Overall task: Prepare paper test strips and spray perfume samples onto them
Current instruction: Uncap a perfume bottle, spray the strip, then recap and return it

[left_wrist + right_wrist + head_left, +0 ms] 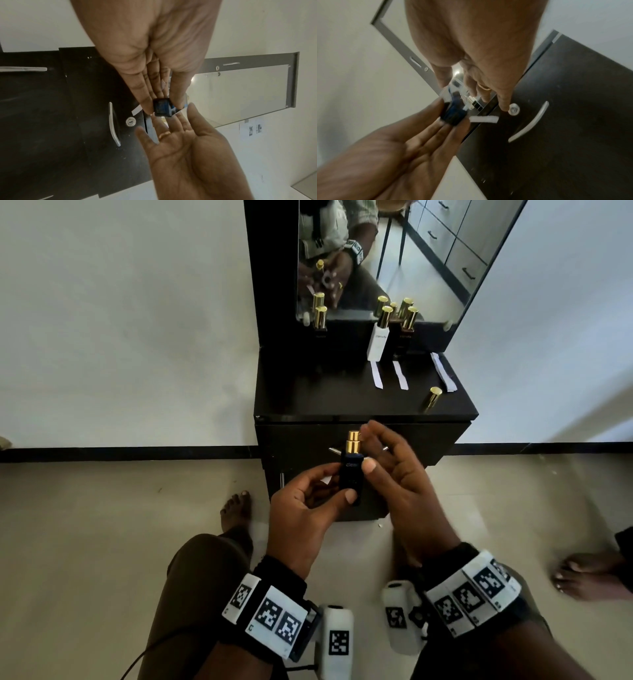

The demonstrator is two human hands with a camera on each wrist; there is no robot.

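A: Where could a hand get onto the tabletop (308, 402)?
B: The front left is bare. On the right lie two paper strips (387, 375), a strip pile (443, 371) and a gold cap (432, 398).
A: And the back?
B: Bottles: a white bottle (378, 340) with a dark bottle (406, 332) just beside it, another bottle (320, 320) at left, all against the mirror (445, 251).

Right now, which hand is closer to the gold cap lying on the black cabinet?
The right hand is closer, just below the gold cap. The left hand is farther down-left, gripping the dark bottle.
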